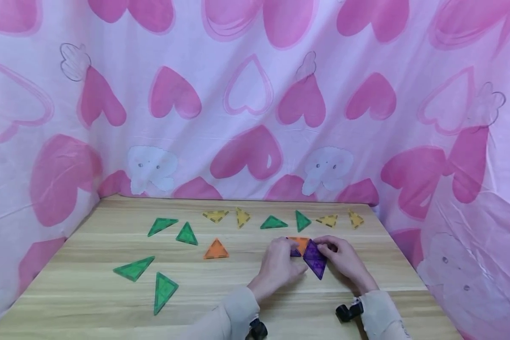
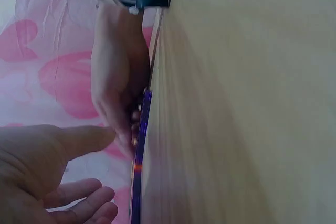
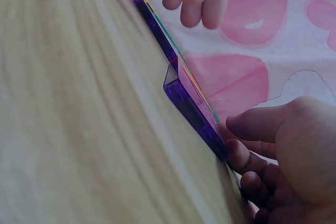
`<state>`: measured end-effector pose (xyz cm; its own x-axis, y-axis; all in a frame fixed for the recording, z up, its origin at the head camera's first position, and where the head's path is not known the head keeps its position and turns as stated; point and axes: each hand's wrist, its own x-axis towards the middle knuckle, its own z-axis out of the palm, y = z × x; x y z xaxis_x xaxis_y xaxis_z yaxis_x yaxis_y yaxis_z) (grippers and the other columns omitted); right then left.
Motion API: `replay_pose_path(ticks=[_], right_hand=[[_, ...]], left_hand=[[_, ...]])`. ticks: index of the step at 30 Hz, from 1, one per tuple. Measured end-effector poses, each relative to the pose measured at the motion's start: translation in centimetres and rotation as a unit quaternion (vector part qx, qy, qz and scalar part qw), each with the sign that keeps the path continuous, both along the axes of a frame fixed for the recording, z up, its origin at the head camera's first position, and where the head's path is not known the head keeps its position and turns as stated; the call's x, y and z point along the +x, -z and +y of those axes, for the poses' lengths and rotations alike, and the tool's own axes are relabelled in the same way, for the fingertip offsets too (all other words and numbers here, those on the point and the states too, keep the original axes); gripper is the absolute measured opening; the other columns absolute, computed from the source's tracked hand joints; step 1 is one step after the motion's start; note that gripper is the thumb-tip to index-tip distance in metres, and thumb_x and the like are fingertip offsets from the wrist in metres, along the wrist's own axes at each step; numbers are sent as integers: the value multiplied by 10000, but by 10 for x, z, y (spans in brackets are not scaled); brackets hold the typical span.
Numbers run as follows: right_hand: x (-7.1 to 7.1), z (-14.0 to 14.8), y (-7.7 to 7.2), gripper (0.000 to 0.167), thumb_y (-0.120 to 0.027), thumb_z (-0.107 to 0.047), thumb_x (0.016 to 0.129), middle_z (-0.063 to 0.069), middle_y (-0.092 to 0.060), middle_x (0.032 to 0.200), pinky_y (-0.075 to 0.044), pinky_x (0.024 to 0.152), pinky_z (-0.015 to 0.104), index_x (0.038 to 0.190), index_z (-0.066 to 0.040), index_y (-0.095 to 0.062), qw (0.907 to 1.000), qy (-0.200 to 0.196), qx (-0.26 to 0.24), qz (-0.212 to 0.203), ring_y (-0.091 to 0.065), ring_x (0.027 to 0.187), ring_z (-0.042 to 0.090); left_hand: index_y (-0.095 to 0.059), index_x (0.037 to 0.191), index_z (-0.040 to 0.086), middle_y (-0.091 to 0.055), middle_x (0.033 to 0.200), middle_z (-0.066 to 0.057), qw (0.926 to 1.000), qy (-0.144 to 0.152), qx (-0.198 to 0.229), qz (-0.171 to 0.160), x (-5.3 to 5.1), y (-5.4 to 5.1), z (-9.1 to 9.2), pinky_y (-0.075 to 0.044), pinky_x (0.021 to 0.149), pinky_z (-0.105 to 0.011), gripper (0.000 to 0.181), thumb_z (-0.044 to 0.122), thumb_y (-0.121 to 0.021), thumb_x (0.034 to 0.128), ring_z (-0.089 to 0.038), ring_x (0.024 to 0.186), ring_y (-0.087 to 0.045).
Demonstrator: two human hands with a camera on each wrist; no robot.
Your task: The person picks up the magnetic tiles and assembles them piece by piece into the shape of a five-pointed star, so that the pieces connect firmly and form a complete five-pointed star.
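In the head view, an orange triangular magnetic tile (image 1: 301,244) lies between two purple parts. On its right is a purple diamond shape (image 1: 315,260), seemingly two triangular tiles edge to edge. My right hand (image 1: 344,257) pinches its upper right edge; the right wrist view shows thumb and index finger at the end of the purple tile (image 3: 197,119). On the left, another purple tile (image 1: 295,251) is partly hidden behind my left hand (image 1: 282,265). In the left wrist view, the left thumb and fingers are spread apart beside the tile edge (image 2: 139,150), apparently not gripping it.
Several green triangular tiles (image 1: 133,269) lie at the left, and two more green ones (image 1: 274,222) beyond the hands. Several yellow triangles (image 1: 243,217) line the table's back. A single orange triangle (image 1: 216,250) lies left of the hands. Heart-patterned cloth (image 1: 246,151) encloses the wooden table (image 1: 89,283).
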<state>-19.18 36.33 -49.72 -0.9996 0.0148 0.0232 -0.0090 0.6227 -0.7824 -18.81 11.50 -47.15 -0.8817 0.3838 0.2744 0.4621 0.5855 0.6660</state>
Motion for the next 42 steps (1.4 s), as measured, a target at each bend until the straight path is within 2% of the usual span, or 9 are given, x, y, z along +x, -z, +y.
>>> replay_pose_path(ticks=[3, 11, 13, 18, 24, 27, 34, 37, 42], right_hand=[[1, 1, -1, 268, -652, -186, 1144, 62, -738, 1223, -496, 900, 274, 1380, -144, -772, 10000, -7, 19, -58, -605, 1066, 204], [1, 0, 0, 273, -642, -197, 1150, 64, -733, 1289, -495, 923, 280, 1388, -160, -770, 9999, 59, 16, -111, -601, 1104, 207], [1, 1, 0, 274, -638, -197, 1151, 58, -730, 1317, -494, 937, 279, 1389, -168, -770, 9999, 57, 49, -97, -604, 1125, 202], [0, 4, 1, 268, -626, -196, 1156, 53, -730, 1367, -491, 972, 278, 1376, -184, -777, 9998, 29, 206, 14, -612, 1160, 192], [-1, 4, 1, 257, -639, -157, 1146, 62, -750, 1242, -503, 905, 254, 1361, -142, -781, 9998, -57, 155, 84, -621, 1063, 179], [-2, 2, 2, 257, -641, -173, 1147, 59, -750, 1248, -504, 912, 275, 1360, -150, -784, 9998, -36, 169, 45, -623, 1068, 182], [-4, -1, 3, 282, -610, -183, 1156, 63, -711, 1429, -466, 1103, 461, 1387, -200, -770, 9997, 52, 174, -141, -615, 1289, 241], [-3, 0, 1, 275, -620, -181, 1153, 64, -732, 1387, -490, 1076, 387, 1383, -175, -771, 9998, 7, 203, -58, -634, 1251, 223], [-2, 0, 1, 250, -657, -175, 1139, 57, -760, 1211, -502, 921, 266, 1351, -136, -785, 9996, 1, 250, 117, -639, 1071, 170]], left_hand=[[-824, 1262, 62, -805, 1162, -51, 10000, -72, -14, -58, -4, 0, -10, -602, 960, -358, 553, 295, -1030, 805, -215, 1104, -704], [-746, 1400, 48, -772, 1333, -85, 9986, 229, 350, -325, -15, 0, -44, -579, 1104, -441, 663, 315, -1005, 852, -276, 1286, -683], [-719, 1443, 57, -755, 1386, -84, 9977, 271, 446, -422, -18, 0, -54, -573, 1123, -461, 691, 323, -995, 867, -291, 1332, -673], [-678, 1503, 81, -725, 1433, -82, 9956, 231, 647, -634, -23, 0, -77, -596, 1092, -482, 739, 337, -984, 881, -313, 1323, -689], [-658, 1528, 83, -695, 1476, -98, 9943, 158, 658, -822, -24, 0, -106, -546, 1148, -548, 749, 339, -968, 895, -337, 1384, -634], [-652, 1536, 76, -684, 1492, -118, 9958, 50, 517, -749, -25, -2, -125, -514, 1178, -578, 773, 340, -974, 885, -360, 1415, -606], [-654, 1536, 70, -664, 1503, -139, 9959, -452, 184, -760, -29, -4, -171, -527, 1166, -561, 805, 327, -1001, 855, -361, 1394, -600], [-667, 1514, 50, -661, 1493, -143, 9949, -620, 115, -784, -30, -5, -186, -555, 1136, -526, 795, 305, -1011, 844, -347, 1370, -614], [-679, 1481, 11, -663, 1422, -146, 9933, -797, 40, -839, -30, -6, -203, -599, 1059, -520, 785, 241, -1029, 817, -328, 1264, -686]])
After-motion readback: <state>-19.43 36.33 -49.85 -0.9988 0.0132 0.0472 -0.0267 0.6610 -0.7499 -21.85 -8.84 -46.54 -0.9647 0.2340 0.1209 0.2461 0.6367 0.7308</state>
